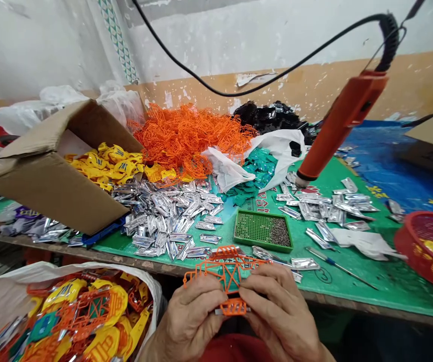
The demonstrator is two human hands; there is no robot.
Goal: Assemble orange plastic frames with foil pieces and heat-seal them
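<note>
Wearer observed from head camera. Two bare human hands: broad left hand and broad right hand, both uncovered, with no glove or tape visible on them. Thick, blunt fingers with deep skin creases across the joints; the nails appear short, though detail is limited at this resolution. Both wrists run out past the lower frame edge, uncovered as far as seen. One garment recorded: a red fabric garment, matte, visible only as a rounded patch at the bottom edge between the forearms. Its cut, collar and any markings cannot be made out.
</note>
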